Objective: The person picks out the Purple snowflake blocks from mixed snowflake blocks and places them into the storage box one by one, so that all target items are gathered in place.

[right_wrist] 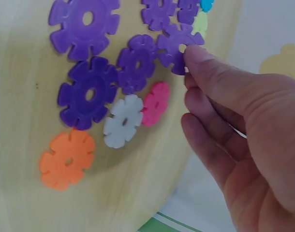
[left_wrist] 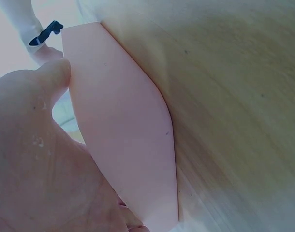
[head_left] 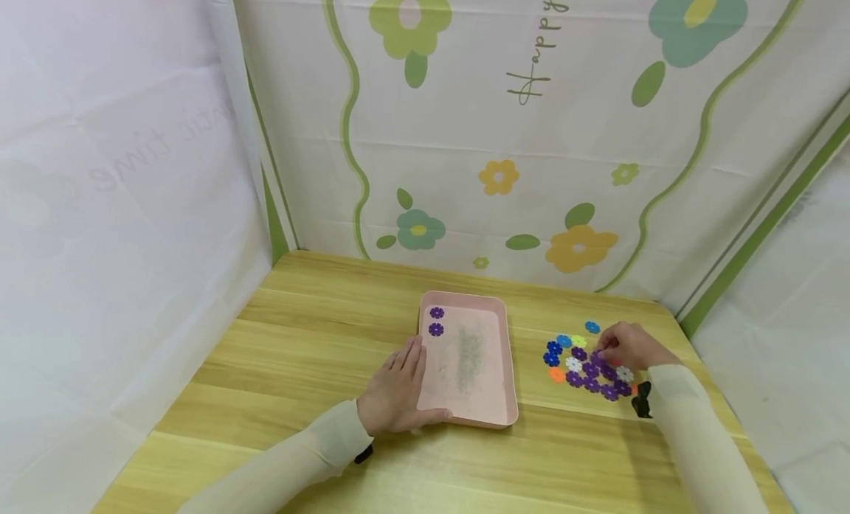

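Note:
My left hand (head_left: 397,393) lies against the near left corner of a shallow pink tray (head_left: 488,385), fingers stretched along its left side and thumb at the near rim. In the left wrist view, the palm is beside the tray's outer wall (left_wrist: 123,116). Two purple flower-shaped discs (head_left: 436,329) lie inside the tray at its far left. Over a cluster of similar discs, my right hand (head_left: 631,346) pinches a purple flower-shaped disc (right_wrist: 171,43) between thumb and fingers. Close by lie a pink disc (right_wrist: 156,103), a white disc (right_wrist: 123,121) and an orange disc (right_wrist: 67,159).
The cluster on the wooden table (head_left: 319,337) also has dark blue discs (head_left: 553,353), a yellow disc (head_left: 578,341) and a light blue disc (head_left: 592,327) at its far edge. A printed floral curtain (head_left: 451,130) hangs behind the table, with white cloth at both sides.

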`<state>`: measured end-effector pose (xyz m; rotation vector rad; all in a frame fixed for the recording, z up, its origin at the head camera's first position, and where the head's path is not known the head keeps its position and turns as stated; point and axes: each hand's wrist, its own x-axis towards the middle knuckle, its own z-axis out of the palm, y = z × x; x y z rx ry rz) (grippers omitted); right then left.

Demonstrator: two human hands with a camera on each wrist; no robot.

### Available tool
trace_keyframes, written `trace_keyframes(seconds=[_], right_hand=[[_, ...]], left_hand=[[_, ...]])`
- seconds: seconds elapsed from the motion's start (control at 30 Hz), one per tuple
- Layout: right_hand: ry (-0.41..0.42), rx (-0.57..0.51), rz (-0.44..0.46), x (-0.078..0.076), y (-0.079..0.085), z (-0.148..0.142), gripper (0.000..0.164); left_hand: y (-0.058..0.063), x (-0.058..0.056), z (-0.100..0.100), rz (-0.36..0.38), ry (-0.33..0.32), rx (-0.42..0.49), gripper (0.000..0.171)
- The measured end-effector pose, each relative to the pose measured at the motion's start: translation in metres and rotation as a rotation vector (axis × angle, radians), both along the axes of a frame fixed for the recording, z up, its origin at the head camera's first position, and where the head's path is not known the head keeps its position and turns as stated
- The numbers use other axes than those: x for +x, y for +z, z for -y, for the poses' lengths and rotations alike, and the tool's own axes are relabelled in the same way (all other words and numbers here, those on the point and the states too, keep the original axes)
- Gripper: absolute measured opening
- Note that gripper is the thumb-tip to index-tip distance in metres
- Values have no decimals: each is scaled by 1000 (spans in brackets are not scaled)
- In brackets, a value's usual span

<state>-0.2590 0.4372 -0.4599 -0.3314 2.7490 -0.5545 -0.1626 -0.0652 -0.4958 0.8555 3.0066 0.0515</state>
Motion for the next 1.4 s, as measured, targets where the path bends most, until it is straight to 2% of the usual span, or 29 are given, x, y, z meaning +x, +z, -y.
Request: trace_keyframes(seconds=[0.13,0.3,0.47,0.7,1.1,1.23,1.4], right_hand=[[34,3,-4,2,10,5,12],[79,-2,-10,2,22,18,16],[82,-24,1,-2,31,37,20],[87,-100,15,-9,39,78,21],[167,-157,22,-19,44,170,17],[201,-169,28,-21,39,201,16],[226,-190,28,-23,32,235,13]], left_hand=[[3,1,1,-4,-2,2,125],[13,5,3,14,2,23,123],[16,7,4,25,5,35,123],[8,3,6,14,11,25,123],[30,10,4,52,3,30,118],[27,10,2,56,5,29,120],[14,6,0,53,11,12,122]])
